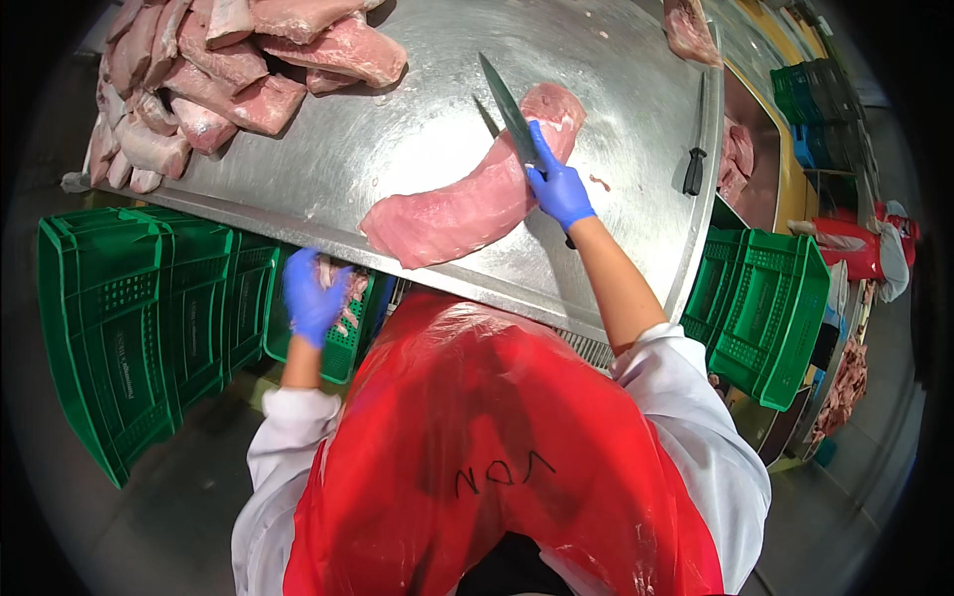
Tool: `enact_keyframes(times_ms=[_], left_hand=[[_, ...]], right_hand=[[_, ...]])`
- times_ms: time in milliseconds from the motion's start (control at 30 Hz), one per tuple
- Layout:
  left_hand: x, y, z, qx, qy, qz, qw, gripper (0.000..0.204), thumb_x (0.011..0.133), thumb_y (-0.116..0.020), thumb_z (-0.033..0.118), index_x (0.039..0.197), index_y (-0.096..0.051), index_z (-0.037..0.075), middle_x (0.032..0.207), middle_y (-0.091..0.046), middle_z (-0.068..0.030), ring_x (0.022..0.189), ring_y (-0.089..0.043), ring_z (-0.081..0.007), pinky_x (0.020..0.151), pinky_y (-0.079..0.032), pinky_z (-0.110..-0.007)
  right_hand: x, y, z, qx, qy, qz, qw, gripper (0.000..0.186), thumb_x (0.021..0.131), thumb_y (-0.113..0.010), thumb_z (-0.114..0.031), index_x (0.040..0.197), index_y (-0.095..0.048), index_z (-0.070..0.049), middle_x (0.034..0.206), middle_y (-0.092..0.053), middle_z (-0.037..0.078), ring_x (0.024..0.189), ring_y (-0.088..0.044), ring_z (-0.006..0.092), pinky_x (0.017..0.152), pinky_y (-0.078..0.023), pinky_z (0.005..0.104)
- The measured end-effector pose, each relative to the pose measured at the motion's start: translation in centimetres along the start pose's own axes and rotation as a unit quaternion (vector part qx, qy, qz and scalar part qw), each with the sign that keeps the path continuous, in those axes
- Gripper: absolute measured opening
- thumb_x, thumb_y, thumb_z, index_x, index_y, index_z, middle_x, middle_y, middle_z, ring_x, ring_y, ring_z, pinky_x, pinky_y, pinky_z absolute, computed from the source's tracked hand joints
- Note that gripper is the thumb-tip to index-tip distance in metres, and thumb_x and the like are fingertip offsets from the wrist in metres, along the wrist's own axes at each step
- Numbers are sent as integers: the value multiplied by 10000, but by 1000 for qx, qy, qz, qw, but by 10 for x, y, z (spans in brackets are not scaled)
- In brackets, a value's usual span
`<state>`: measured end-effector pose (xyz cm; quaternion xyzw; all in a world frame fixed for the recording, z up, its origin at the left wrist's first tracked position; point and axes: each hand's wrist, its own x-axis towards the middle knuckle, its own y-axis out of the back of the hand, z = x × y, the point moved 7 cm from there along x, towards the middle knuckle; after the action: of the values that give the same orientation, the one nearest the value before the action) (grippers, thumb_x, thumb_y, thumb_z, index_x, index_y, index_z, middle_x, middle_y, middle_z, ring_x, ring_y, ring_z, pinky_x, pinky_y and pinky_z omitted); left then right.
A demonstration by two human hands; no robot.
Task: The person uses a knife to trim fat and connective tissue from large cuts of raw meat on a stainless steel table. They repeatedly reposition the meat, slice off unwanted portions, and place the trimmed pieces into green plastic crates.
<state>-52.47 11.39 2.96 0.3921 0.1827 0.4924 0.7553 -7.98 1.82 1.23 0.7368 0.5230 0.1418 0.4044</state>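
My right hand point(559, 191), in a blue glove, grips a knife point(508, 107) with a long blade pointing up and away to the left. The blade passes over a long, trimmed piece of pink meat point(452, 209) lying curved on the metal table point(417, 129). Most of the handle is hidden by my fingers. My left hand point(314, 298), also gloved in blue, is over a green crate point(343, 356) below the table's near edge. Its fingers look spread, though somewhat blurred, and no object shows in them. Small meat scraps point(350, 298) lie in that crate beside the hand.
A heap of meat slabs point(214, 74) covers the table's far left. Stacked green crates point(149, 318) stand at left, another stack point(760, 308) at right. A black-handled knife point(694, 171) lies by the right edge, near another meat piece point(689, 32). A person point(860, 248) is at far right.
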Motion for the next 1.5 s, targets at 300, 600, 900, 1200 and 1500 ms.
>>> enact_keyframes(times_ms=[300,600,900,1200,1500], left_hand=[[70,-178,172,229,-188,-227,928,735,797,-719,466,1396,-487,109,1415,-453,-191,1240,-488,-386,992,-370,-606],[208,-187,128,71,78,-246,963,840,761,-724,465,1375,-377,8,1315,-551,-291,1189,-600,-420,971,-505,-477],[175,-184,60,-538,295,-342,712,680,870,-655,253,1443,-374,19,1299,-571,-171,1119,-612,-337,985,-523,-459],[213,-208,527,-607,33,-426,670,521,989,-601,425,1345,-514,55,1290,-590,-138,1190,-578,-250,986,-491,-474],[134,-302,337,261,-102,-246,928,1139,600,-867,390,1526,-288,68,1353,-547,-269,1191,-616,-366,991,-514,-460]], right_hand=[[-91,-21,17,-104,-45,-135,984,835,961,-516,-158,1604,-1,-289,843,-645,363,775,-643,520,760,-499,580],[-154,-46,26,-62,-111,-108,986,798,984,-506,-184,1605,-16,-280,826,-655,331,768,-631,524,762,-496,565],[-291,-17,39,263,-246,20,933,768,985,-573,-171,1608,-150,-319,699,-661,129,557,-620,180,528,-521,340],[-327,64,106,194,-201,156,947,758,988,-578,-188,1607,-158,-310,670,-641,96,511,-586,141,506,-500,315],[-434,83,207,310,-294,247,870,771,966,-583,-164,1607,-178,-301,620,-611,53,508,-569,129,494,-493,318]])
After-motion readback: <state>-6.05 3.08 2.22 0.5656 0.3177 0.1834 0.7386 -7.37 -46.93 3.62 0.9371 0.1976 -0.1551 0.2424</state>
